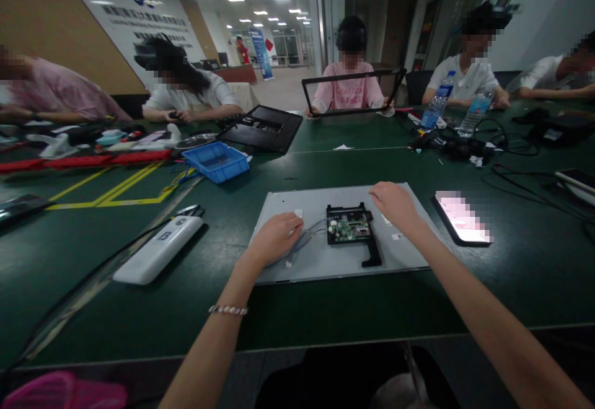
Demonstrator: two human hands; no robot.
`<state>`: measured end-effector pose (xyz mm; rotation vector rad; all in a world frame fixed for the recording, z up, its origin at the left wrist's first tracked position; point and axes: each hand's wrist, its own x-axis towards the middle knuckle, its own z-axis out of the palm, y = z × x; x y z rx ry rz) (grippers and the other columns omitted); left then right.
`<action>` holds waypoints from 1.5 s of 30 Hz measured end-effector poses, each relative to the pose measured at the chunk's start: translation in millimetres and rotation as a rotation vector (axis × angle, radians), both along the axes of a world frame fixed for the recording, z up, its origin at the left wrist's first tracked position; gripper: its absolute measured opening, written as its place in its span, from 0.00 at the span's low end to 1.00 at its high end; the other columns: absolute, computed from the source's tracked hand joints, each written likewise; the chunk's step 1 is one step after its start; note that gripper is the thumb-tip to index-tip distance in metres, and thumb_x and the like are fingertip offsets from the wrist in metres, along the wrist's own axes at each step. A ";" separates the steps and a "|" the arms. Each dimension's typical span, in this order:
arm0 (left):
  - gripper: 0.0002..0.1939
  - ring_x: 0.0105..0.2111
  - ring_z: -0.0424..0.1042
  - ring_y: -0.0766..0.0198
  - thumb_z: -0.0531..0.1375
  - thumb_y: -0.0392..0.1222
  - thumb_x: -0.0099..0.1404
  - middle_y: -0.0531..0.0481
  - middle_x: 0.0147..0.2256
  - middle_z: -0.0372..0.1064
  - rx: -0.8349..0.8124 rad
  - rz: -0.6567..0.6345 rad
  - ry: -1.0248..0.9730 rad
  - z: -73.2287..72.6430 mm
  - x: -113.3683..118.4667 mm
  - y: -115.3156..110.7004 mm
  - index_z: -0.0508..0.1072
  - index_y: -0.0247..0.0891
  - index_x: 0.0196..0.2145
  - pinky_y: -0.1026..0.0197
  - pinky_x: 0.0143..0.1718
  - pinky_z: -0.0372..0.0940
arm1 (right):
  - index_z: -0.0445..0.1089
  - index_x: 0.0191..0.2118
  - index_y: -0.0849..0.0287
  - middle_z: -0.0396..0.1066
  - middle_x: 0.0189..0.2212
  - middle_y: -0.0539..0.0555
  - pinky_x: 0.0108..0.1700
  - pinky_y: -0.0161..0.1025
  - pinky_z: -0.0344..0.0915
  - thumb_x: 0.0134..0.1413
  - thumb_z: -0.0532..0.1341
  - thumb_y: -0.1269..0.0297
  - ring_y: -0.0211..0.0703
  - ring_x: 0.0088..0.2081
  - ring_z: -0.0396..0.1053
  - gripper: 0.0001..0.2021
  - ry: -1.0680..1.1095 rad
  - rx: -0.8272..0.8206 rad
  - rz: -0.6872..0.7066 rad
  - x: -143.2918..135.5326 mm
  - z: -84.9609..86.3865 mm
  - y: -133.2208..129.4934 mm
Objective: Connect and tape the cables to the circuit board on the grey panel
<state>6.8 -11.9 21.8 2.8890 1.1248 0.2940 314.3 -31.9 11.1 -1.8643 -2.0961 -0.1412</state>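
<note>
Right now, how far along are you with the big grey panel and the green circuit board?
The green circuit board already sits in its black frame on the grey panel. Being worked on: the left hand is at the thin cables, and the right hand at the panel's far edge. What's left is unclear: I can't see whether those cables are plugged in.
</note>
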 end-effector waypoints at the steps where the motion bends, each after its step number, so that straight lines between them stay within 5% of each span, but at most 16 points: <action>1: 0.14 0.34 0.67 0.61 0.46 0.40 0.68 0.47 0.32 0.68 0.002 -0.002 -0.002 -0.1 0.1 -0.2 0.70 0.37 0.33 0.59 0.38 0.60 | 0.73 0.41 0.62 0.72 0.41 0.61 0.47 0.41 0.60 0.60 0.50 0.70 0.48 0.45 0.67 0.14 -0.016 -0.013 -0.012 5.8 -0.8 -2.9; 12: 0.13 0.35 0.67 0.61 0.47 0.42 0.68 0.47 0.33 0.68 0.000 0.002 -0.042 -1.8 0.4 -0.5 0.70 0.38 0.35 0.59 0.38 0.60 | 0.72 0.45 0.61 0.72 0.44 0.59 0.49 0.41 0.61 0.55 0.51 0.74 0.46 0.47 0.68 0.16 0.118 -0.127 -0.012 33.3 -35.8 -14.2; 29: 0.15 0.47 0.63 0.57 0.49 0.43 0.67 0.45 0.46 0.65 0.068 0.042 -0.116 -1.9 4.4 -1.8 0.65 0.38 0.50 0.52 0.50 0.58 | 0.71 0.44 0.57 0.71 0.44 0.57 0.47 0.41 0.61 0.57 0.54 0.63 0.45 0.46 0.67 0.12 0.119 -0.052 0.052 44.7 -40.1 -16.0; 39: 0.19 0.52 0.60 0.55 0.49 0.46 0.68 0.44 0.52 0.60 0.068 -0.020 -0.115 8.6 58.1 -6.1 0.59 0.39 0.54 0.52 0.52 0.56 | 0.73 0.39 0.59 0.73 0.39 0.57 0.44 0.38 0.61 0.60 0.51 0.66 0.43 0.43 0.68 0.12 0.081 -0.056 0.021 37.9 -39.7 -11.4; 45: 0.23 0.56 0.56 0.52 0.49 0.49 0.67 0.40 0.57 0.55 0.028 -0.036 -0.118 -4.8 86.3 -2.2 0.55 0.39 0.57 0.49 0.55 0.54 | 0.73 0.40 0.59 0.73 0.39 0.57 0.44 0.38 0.61 0.60 0.52 0.67 0.43 0.43 0.68 0.12 0.084 -0.075 0.015 36.6 -38.9 -12.2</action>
